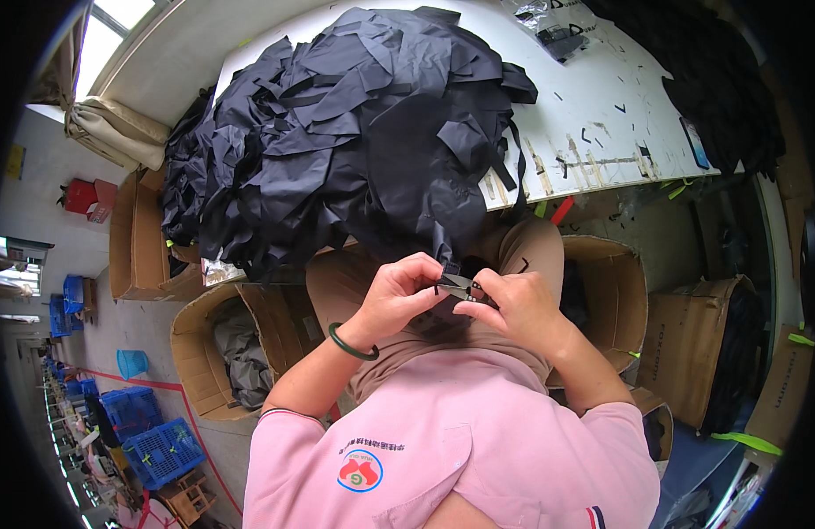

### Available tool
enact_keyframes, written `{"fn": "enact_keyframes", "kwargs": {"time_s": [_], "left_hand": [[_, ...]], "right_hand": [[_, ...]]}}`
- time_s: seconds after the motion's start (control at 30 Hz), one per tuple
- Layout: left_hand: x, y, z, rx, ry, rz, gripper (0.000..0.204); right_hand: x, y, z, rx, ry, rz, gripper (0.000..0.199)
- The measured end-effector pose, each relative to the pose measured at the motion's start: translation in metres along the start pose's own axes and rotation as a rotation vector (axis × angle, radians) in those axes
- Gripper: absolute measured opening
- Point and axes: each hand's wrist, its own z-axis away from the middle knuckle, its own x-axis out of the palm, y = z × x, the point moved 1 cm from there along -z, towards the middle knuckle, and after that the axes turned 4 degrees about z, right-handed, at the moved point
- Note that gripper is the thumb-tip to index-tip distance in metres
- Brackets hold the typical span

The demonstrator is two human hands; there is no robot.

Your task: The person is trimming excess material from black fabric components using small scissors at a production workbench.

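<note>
A large heap of black fabric pieces (337,141) covers the left and middle of the table and hangs over its front edge. From the heap, a narrow black end (443,242) runs down to my lap. My left hand (399,291) pinches that end between thumb and fingers; a green bangle circles the wrist. Closed around a small pair of metal thread snips (458,283), my right hand (518,304) holds the blades at the fabric beside my left fingertips. Whether the blades touch the cloth is hard to tell.
Black scraps litter the white table (601,106), with a clear plastic bag (553,33) at its far side. More black fabric (725,97) lies at the right. Cardboard boxes (196,361) flank my legs, one holding grey cloth (242,353). Blue crates (165,451) stand on the floor leftward.
</note>
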Motion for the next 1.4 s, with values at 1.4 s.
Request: {"fn": "enact_keyframes", "kwargs": {"time_s": [1.4], "left_hand": [[-0.031,-0.026,-0.157,0.301,-0.408,-1.792,0.033]], "right_hand": [[0.091,0.283,0.4,1.418,0.619,0.191,0.032]]}}
